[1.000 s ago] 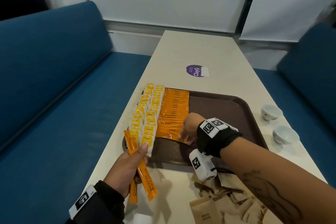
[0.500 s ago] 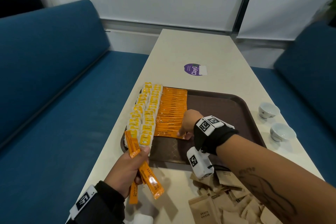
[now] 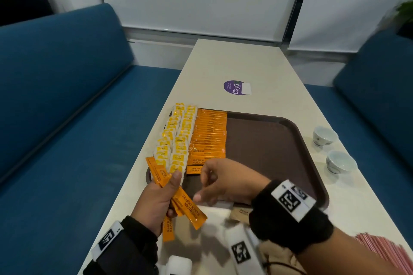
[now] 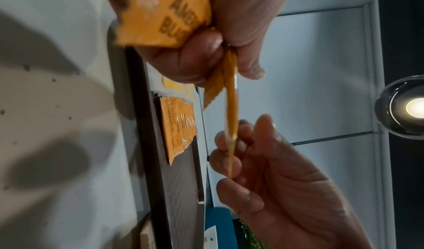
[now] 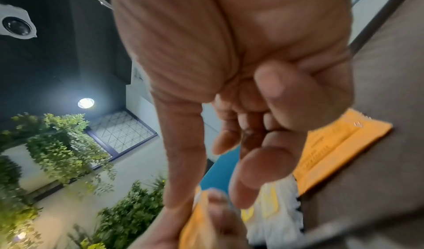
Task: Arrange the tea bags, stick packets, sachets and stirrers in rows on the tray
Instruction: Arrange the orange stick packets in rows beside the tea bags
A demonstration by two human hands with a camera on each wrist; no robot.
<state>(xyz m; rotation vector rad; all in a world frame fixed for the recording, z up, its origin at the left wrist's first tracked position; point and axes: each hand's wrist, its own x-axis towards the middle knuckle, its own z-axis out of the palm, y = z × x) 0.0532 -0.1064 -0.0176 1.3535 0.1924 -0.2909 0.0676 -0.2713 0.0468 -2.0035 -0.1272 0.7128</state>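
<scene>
On the left of the brown tray lie two rows of yellow tea bags and one row of orange stick packets. At the tray's near left corner, my left hand grips a fanned bundle of orange stick packets. My right hand hovers just right of that bundle, fingers loosely curled and holding nothing. In the left wrist view one held packet hangs edge-on in front of the right hand's fingers. The right wrist view shows an empty palm above the tea bags.
Two small white cups stand on the table right of the tray. Brown paper sachets lie near the front edge, and pink stirrers at the bottom right. Beyond the tray is a purple sticker. Blue sofas flank the table.
My right hand has left the near end of the orange row on the tray and come back toward the bundle in my left hand. The left hand has hardly moved.
</scene>
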